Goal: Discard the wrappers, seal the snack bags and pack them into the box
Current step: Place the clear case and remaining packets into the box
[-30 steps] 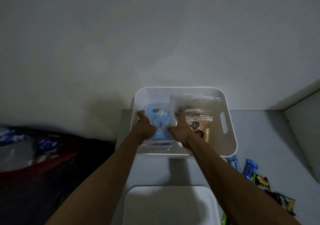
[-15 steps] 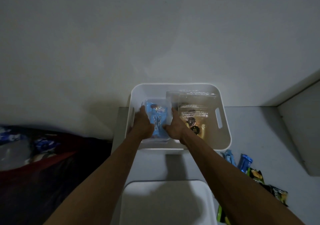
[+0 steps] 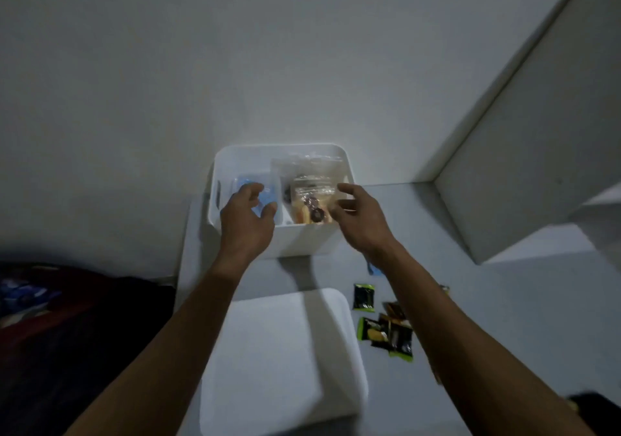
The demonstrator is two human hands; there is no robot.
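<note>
Letting go, I now have my left hand (image 3: 247, 215) and right hand (image 3: 358, 215) loose-fingered and empty above the box (image 3: 302, 241), the blue bag (image 3: 257, 192) just beyond my left fingertips, packed.

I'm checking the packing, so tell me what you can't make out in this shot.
Head view only:
- Blue snack bag: partly behind the left hand; seal unreadable.
- Clear bags: blurred, count unclear.
- Wrappers: print too small; right forearm covers some.
- Box: floor hidden by its near wall.
- Right hand: motion-blurred.
</note>
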